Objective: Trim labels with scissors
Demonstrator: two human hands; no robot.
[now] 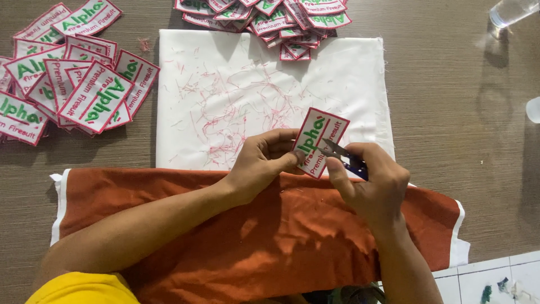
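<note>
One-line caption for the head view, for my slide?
Left hand holds a patch while right hand trims it with snips over white cloth.

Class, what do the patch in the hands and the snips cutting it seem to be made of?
Patch: stitched cloth, matte white with a raised red border, probably embroidered. Snips: bare metal blades, grey and shiny; the dark blue handle looks like plastic, mostly hidden by the right hand.

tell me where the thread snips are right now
In the head view, the thread snips are in the right hand, right of centre, blades touching the white embroidered patch pinched by the left hand, above the orange cloth.
</note>
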